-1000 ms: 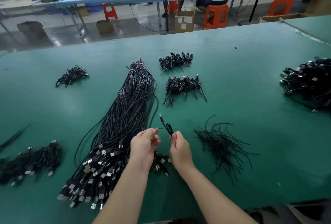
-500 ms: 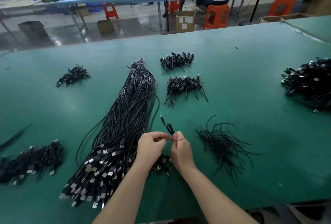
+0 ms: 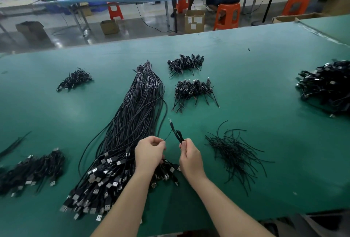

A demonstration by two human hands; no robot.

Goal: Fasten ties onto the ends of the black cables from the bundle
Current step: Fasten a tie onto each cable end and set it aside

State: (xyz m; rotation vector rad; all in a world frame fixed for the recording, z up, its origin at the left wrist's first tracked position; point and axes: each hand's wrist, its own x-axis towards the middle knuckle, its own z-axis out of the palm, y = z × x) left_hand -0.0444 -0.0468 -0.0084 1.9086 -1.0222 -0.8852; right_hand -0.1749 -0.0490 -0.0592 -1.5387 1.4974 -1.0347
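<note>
the thin tie (image 3: 168,136) could slip from my left hand (image 3: 149,152) before it is twisted tight, and the folded cable end (image 3: 179,135) would spring open; the loose cable (image 3: 162,111) trailing back to the bundle (image 3: 132,123) could also drag on it. my left hand, fingers curled, pinches the tie. my right hand (image 3: 190,158) pinches the folded cable end upright, above the tabletop (image 3: 265,89) near its front edge, between the bundle and the spare ties (image 3: 233,153).

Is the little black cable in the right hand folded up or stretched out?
Folded up. The right hand pinches the cable doubled into short loops, one plug end sticking up.
</note>
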